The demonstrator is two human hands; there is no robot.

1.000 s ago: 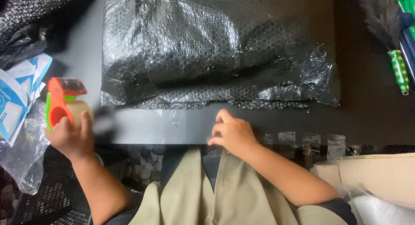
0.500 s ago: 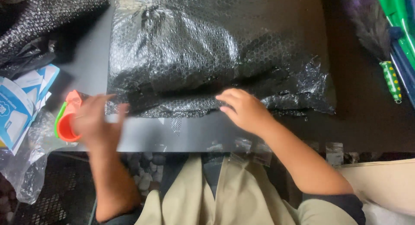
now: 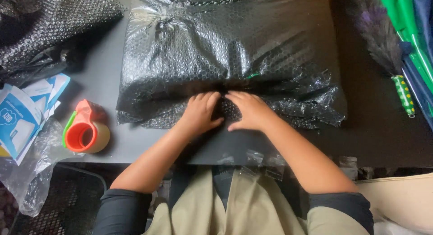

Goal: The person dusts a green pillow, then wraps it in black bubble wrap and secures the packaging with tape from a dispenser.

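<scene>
Your left hand [image 3: 200, 112] and right hand [image 3: 249, 111] lie side by side, palms down and fingers open, pressing the near edge of the parcel [image 3: 230, 59]; neither grips anything. A second ago your left hand held the tape dispenser [image 3: 85, 130], which now sits alone near the table's [image 3: 383, 135] left edge. The parcel, wrapped in shiny black bubble wrap, fills the table's middle, its near flap crinkled.

I see a parcel [image 3: 234, 54] wrapped in glossy black bubble wrap, dimpled and crinkled, on a matt, smooth dark table [image 3: 388, 126]. The tape dispenser [image 3: 85, 129] is shiny orange plastic holding a tan roll. Clear crumpled plastic film [image 3: 27, 172] lies beside printed paper leaflets [image 3: 20, 117].
</scene>
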